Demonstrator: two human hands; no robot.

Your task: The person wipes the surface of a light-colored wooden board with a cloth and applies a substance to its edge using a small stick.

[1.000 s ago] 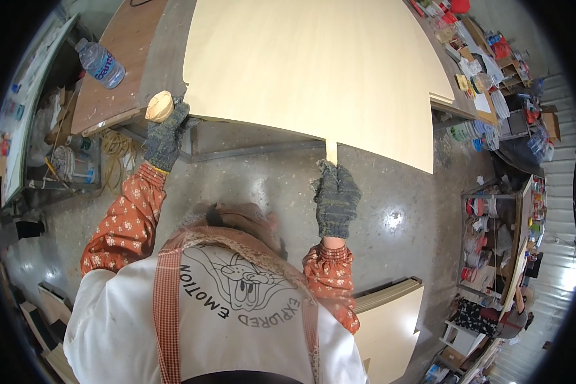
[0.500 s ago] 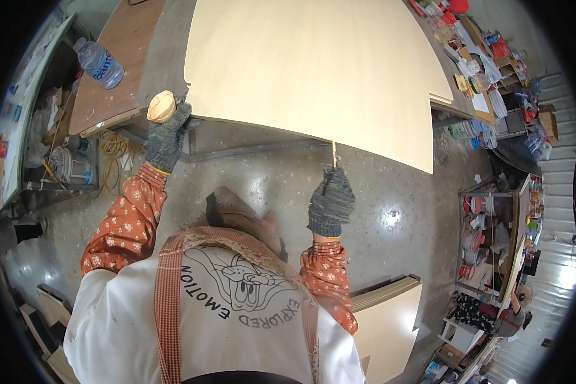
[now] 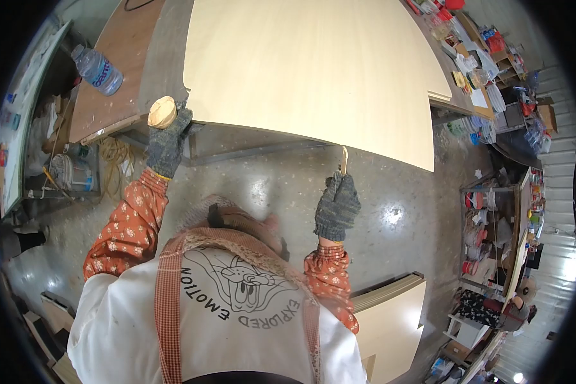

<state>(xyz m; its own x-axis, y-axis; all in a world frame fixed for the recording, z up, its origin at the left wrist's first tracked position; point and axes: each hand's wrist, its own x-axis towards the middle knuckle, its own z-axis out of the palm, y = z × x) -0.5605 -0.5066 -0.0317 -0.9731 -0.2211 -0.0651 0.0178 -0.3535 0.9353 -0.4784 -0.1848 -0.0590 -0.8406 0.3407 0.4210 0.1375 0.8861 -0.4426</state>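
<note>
Right hand (image 3: 336, 206), gloved, grips a thin pale wooden stick (image 3: 344, 157) upright below the near edge of the large pale plywood sheet (image 3: 313, 70). Left hand (image 3: 166, 142) closes on a round tan wooden block (image 3: 162, 112) at the sheet's corner. Step in hand, apparently: working along the edge; both tools must meet it squarely.

Both arms reach up from the lower edge toward twelve o'clock, sleeves orange with small white flowers, hands in dark grey knit gloves. The left hand (image 3: 166, 142) is raised higher, at about eleven o'clock, fingers curled shut in a grip. The right hand (image 3: 336, 206) sits lower, near one o'clock, closed into a fist, wrist straight above the bent elbow.
</note>
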